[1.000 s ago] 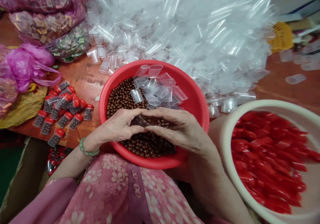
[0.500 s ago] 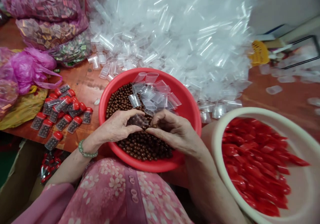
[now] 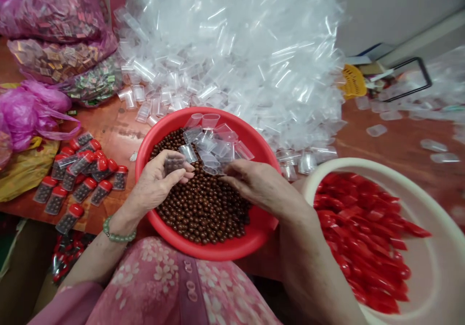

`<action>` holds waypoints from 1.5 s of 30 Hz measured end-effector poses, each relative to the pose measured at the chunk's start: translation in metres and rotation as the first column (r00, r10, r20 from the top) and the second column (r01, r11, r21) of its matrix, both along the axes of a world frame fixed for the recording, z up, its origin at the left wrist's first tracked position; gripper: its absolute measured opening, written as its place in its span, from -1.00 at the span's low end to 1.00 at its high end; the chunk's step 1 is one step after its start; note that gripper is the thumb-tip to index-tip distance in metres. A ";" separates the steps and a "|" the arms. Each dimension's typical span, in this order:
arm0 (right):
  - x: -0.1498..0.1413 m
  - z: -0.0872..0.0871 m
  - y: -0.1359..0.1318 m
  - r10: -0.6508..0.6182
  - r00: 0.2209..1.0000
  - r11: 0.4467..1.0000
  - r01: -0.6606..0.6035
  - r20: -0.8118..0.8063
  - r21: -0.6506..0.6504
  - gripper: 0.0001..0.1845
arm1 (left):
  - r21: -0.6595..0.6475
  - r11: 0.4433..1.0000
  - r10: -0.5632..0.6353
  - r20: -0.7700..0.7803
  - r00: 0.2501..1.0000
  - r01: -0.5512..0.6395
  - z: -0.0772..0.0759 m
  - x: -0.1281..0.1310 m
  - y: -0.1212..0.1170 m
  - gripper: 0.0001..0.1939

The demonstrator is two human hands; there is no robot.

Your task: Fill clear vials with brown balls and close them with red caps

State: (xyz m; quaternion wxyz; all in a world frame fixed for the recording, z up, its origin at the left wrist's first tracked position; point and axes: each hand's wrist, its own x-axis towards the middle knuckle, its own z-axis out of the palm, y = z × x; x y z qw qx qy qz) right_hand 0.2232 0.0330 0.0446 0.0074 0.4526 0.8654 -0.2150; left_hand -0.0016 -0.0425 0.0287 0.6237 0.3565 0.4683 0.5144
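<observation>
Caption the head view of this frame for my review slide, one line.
Left hand holds a clear tube of brown balls over a red basin; right hand is at the loose clear tubes.

This is a small packing workshop, set up for hand work in bulk. Just ahead of the left hand point(image 3: 160, 182) and right hand point(image 3: 261, 184), a red plastic basin point(image 3: 214, 252) holds loose brown balls point(image 3: 203, 208), and a great heap of clear plastic tubes point(image 3: 232, 58) rises beyond it. Left of the left hand, filled red-capped tubes point(image 3: 82, 190) lie on a reddish-brown worktable point(image 3: 399, 155), near bulging pink bags of small printed packets point(image 3: 51, 10). Right of the right hand, a cream basin point(image 3: 345, 162) brims with red caps point(image 3: 356, 228). Stray tubes lie across the table's far side, in front of a plain wall point(image 3: 399, 10).
</observation>
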 end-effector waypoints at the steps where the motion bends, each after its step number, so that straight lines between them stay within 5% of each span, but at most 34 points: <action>1: 0.000 -0.004 -0.001 0.017 0.997 1.000 -0.018 0.078 0.003 -0.87 | -0.003 1.000 -0.009 0.043 0.999 0.009 -0.001 0.000 0.000 -0.75; 6: -0.003 -0.012 -0.008 -0.005 0.993 0.999 0.000 0.118 0.039 -0.78 | -0.016 0.999 -0.042 0.104 0.994 0.044 -0.003 -0.001 0.002 -0.68; 12: -0.033 -0.007 -0.005 -0.171 0.978 0.952 0.133 0.118 0.274 -0.54 | 0.024 0.998 -0.053 0.029 0.998 0.052 -0.003 0.001 0.001 -0.68; 17: -0.044 -0.010 -0.001 -0.203 0.961 0.945 0.143 0.185 0.295 -0.72 | 0.042 0.997 -0.059 -0.064 0.996 0.062 -0.004 0.000 0.000 -0.70; 22: -0.026 -0.005 -0.012 -0.134 0.981 0.929 0.173 -0.138 0.327 -0.79 | 0.032 0.999 -0.019 -0.207 0.978 0.027 -0.004 0.000 0.001 -0.77; 26: -0.022 -0.001 -0.021 -0.128 0.877 0.961 0.225 -0.463 0.160 -0.86 | 0.044 0.999 0.011 -0.266 0.964 0.001 -0.001 -0.001 0.001 -0.81; 30: -0.038 -0.005 -0.017 -0.136 0.860 0.968 0.220 -0.491 0.118 -0.83 | 0.028 0.999 0.034 -0.311 0.950 -0.026 0.006 -0.004 -0.002 -0.74; 34: -0.042 -0.009 0.000 -0.158 0.868 0.943 0.274 -0.470 0.188 -0.61 | -0.005 0.999 0.037 -0.359 0.933 -0.041 0.004 -0.011 -0.001 -0.71; 38: 0.003 0.002 -0.001 -0.209 0.842 0.898 0.367 -0.497 0.243 -0.71 | 0.004 1.000 0.004 -0.346 0.938 -0.003 -0.003 -0.015 0.001 -0.71; 42: 0.093 0.013 -0.008 -0.540 0.798 0.744 0.602 -0.268 0.292 -0.75 | 0.007 0.999 0.034 -0.293 0.956 -0.033 0.000 -0.014 0.000 -0.72; 45: 0.158 0.007 -0.005 -0.597 0.791 0.752 0.610 -0.133 0.250 -0.67 | -0.016 0.999 0.030 -0.262 0.965 -0.036 0.003 -0.012 0.003 -0.74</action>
